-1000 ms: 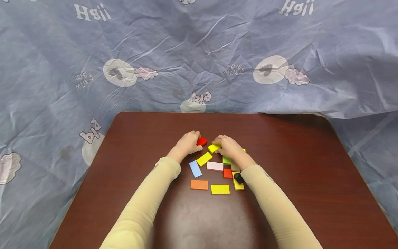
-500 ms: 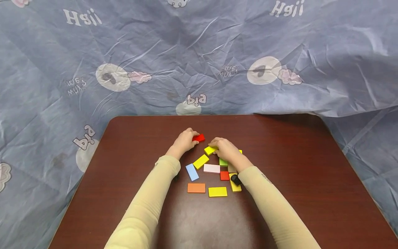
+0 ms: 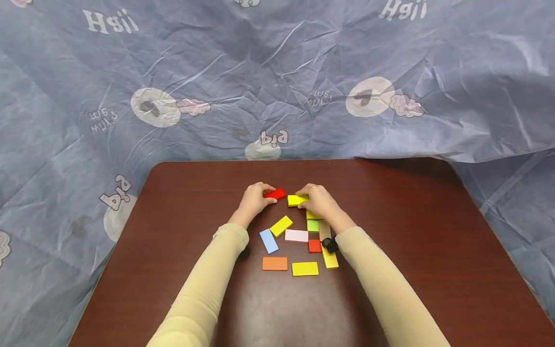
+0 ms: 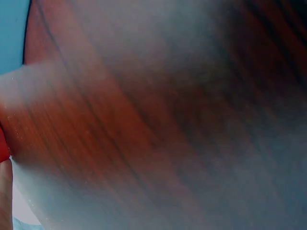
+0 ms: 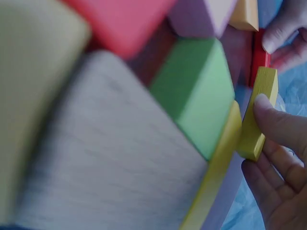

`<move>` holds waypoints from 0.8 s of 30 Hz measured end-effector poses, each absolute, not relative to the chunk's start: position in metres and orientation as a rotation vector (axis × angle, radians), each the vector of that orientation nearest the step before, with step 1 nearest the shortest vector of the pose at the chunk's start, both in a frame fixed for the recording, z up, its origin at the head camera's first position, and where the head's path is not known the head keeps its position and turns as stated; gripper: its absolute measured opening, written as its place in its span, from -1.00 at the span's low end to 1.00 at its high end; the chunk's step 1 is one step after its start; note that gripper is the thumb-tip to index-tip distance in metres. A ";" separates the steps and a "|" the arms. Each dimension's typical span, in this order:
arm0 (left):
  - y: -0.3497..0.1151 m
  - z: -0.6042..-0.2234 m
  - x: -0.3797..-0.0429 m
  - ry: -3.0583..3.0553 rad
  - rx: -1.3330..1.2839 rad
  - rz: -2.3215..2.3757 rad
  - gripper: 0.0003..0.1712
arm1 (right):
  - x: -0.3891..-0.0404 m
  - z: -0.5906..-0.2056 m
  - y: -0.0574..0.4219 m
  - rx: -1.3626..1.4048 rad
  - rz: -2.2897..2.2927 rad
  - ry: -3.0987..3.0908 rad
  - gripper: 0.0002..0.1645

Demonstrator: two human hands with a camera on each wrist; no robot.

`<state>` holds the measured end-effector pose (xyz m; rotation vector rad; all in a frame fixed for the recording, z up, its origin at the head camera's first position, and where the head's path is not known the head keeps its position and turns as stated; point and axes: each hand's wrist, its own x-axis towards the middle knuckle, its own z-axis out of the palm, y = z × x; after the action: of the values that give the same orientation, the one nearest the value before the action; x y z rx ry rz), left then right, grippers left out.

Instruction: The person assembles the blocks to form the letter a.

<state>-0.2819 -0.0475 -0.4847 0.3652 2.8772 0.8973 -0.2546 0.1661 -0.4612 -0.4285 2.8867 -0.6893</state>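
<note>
Close to the far side of the table, my left hand pinches a red block between thumb and fingers. To its right, my right hand holds a yellow block by its right part, a small gap from the red one. The right wrist view shows the thumb of my right hand on one face of that yellow block, with fingers on the other side. Beyond it the red block appears in the left hand. Only a sliver of red block enters the left wrist view.
Nearer me lie another yellow block, a blue block, a pink block, an orange block and a yellow block. Green, red and plain wood blocks sit beneath the right wrist.
My right hand has shifted slightly away from me, turning its yellow block from slanted to nearly level. My left hand still holds the red block and has moved slightly left.
</note>
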 end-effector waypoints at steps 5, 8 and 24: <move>-0.045 -0.483 -0.282 2.891 0.365 0.917 -0.56 | -0.268 -0.455 0.168 -0.307 -0.672 2.919 -0.50; -0.044 -0.483 -0.283 2.897 0.354 0.926 -0.56 | -0.273 -0.454 0.169 -0.278 -0.662 2.928 -0.49; -0.049 -0.489 -0.278 2.886 0.313 0.956 -0.56 | -0.278 -0.466 0.150 -0.276 -0.632 2.917 -0.53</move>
<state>-0.2782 -0.0494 -0.4889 0.3132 2.8856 0.9559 -0.2784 0.1501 -0.4663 -0.2758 2.9173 -0.6322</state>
